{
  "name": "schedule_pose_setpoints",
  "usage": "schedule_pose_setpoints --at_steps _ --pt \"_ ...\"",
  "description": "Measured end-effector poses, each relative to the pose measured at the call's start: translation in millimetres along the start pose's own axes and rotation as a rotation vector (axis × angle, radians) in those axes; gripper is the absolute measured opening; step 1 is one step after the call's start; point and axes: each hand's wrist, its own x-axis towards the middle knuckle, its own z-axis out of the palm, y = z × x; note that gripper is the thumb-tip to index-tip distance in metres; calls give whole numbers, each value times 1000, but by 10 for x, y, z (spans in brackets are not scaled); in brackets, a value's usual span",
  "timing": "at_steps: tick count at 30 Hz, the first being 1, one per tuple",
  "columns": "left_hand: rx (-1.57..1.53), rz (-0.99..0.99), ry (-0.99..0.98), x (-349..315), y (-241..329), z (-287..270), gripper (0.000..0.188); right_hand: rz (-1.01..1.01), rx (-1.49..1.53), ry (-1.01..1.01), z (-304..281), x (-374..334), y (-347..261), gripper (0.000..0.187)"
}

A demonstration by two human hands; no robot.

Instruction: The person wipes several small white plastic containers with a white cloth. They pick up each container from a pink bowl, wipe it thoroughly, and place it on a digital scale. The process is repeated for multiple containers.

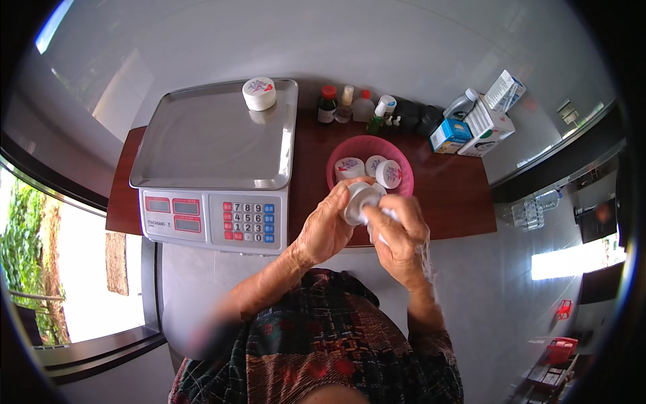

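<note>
My left hand (328,222) is closed around a small round white jar (352,206), held in front of the pink basket (372,139). My right hand (402,237) pinches a soft white wad (372,212), perhaps tissue or cloth, and its fingertips press it against the jar. My right fingers are slightly blurred, and the wad's full shape is hidden. Just beyond my hands, the basket holds several white round jars (349,167) with printed lids. One more such jar (259,94) stands upright on the scale's metal pan, at its far right corner.
A digital scale (215,145) with a keypad takes up the table's left side. Several small bottles (328,104) line the wall behind the basket. Boxes (451,135) and a grey bottle (461,105) stand at the far right of the dark red table (464,195).
</note>
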Motion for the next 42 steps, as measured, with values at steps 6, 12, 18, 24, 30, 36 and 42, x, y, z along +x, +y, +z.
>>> schedule_pose_setpoints --at_steps 6,12,18,24,30,36,42 --pt "113 85 51 12 51 106 42 53 -310 20 217 -1 -72 33" --pt "124 23 54 -36 34 44 53 246 303 -91 182 -96 -148 29" --pt "89 54 56 -72 67 132 55 227 67 281 332 -75 -183 33" --pt "71 24 54 -129 79 113 53 160 69 125 365 -48 -232 34" --pt "129 9 52 -172 -2 -3 53 171 486 -136 130 -105 -162 25" --pt "99 52 62 -151 38 64 49 125 66 124 124 -65 -194 33" --pt "183 36 11 -220 -7 -3 43 196 96 -65 263 -152 -231 32"
